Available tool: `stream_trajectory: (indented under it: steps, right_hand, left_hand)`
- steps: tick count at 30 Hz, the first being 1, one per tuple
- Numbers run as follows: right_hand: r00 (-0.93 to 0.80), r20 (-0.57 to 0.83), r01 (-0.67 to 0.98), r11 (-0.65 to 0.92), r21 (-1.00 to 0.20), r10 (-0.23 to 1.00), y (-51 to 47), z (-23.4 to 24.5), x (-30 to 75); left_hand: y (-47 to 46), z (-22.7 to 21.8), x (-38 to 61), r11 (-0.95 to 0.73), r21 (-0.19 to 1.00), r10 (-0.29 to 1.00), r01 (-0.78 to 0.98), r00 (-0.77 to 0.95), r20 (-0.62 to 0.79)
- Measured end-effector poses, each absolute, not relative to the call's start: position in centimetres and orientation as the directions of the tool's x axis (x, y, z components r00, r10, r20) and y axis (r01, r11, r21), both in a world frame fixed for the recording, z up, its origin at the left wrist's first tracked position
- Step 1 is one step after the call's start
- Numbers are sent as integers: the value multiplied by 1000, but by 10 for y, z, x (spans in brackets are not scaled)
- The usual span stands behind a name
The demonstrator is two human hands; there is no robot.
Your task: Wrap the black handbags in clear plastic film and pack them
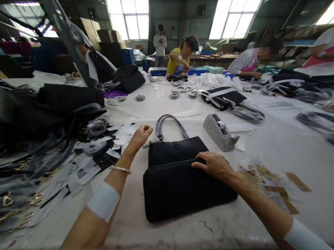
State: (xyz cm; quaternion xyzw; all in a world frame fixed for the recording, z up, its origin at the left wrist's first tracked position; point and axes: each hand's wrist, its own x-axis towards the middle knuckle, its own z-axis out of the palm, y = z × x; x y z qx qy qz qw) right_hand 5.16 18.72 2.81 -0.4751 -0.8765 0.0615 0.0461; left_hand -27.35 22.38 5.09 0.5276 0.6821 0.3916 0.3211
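A black handbag [176,181] with grey wrapped handles lies flat on the white table [191,226] in front of me. My right hand [214,165] rests palm down on the bag's upper right part, fingers spread across the fold. My left hand [139,136] reaches past the bag's left corner, fingers loosely curled and empty, just above a scatter of white paper slips [122,137].
A grey tape dispenser [220,130] stands right of the bag. Brown tags [277,186] lie at the right. Black bags and straps [40,111] pile up on the left. Several other people work at the table's far side, with more bags [225,98] there.
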Motion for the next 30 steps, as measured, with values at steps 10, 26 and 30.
stream_trajectory:
  steps: [10, 26, 30]
  right_hand:
    - [-514, -144, 857, 497, -136, 846, 190, 24, 41]
    - [-674, 239, 642, 714, -279, 699, 135, 14, 22]
    - [-778, 128, 567, 774, -281, 616, 130, 0, 12]
  left_hand:
    - [90, 9, -235, 125, 663, 992, 738, -79, -100]
    - [102, -7, -231, 108, 455, 994, 884, -104, -35]
    - [105, -7, -231, 125, 433, 992, 893, -121, -36]
